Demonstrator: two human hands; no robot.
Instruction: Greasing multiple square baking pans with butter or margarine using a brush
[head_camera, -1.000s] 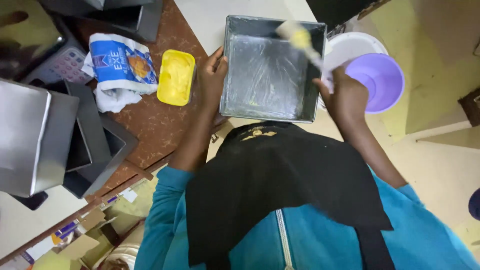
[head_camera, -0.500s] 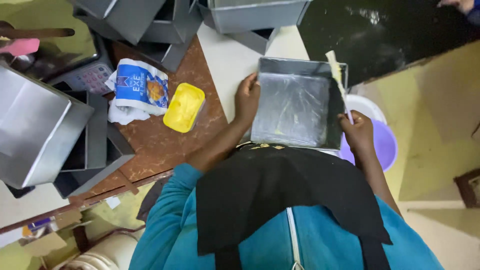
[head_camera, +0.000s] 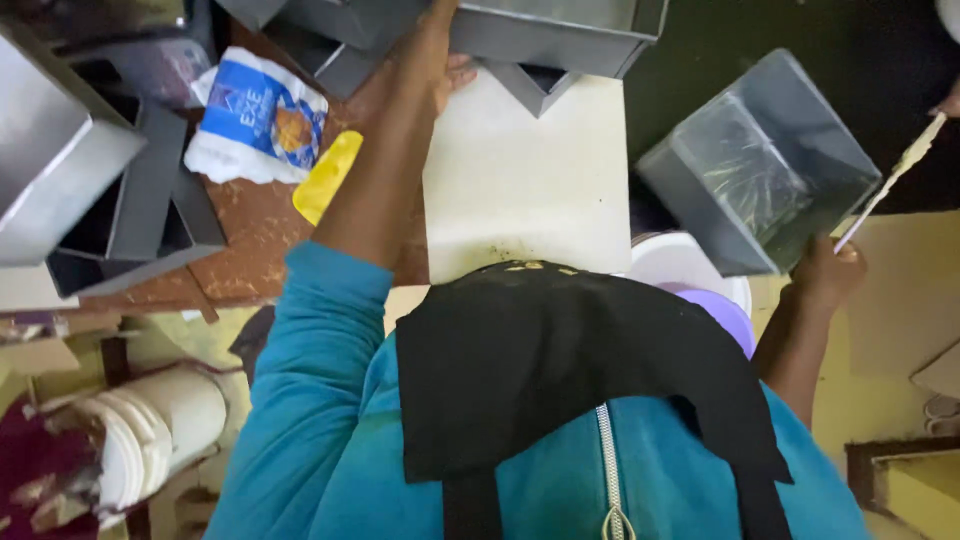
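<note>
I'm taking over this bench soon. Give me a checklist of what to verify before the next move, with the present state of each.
1. Right hand has a grip on the grey rectangular metal tin: ok.
2. Tin level: not ok, tilted.
3. Thin pale brush also in right hand: ok.
4. Left hand reaches the stacked grey metal tins; grip: cannot tell.
5. White board bare: ok.
6. Yellow plastic tub upright: cannot tell.

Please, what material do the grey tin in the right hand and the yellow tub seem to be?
Grey tin: probably thin sheet metal, dull finish with smeared sheen inside and sharp folded edges. Yellow tub: likely plastic, smooth, evenly coloured, with rounded corners.
</note>
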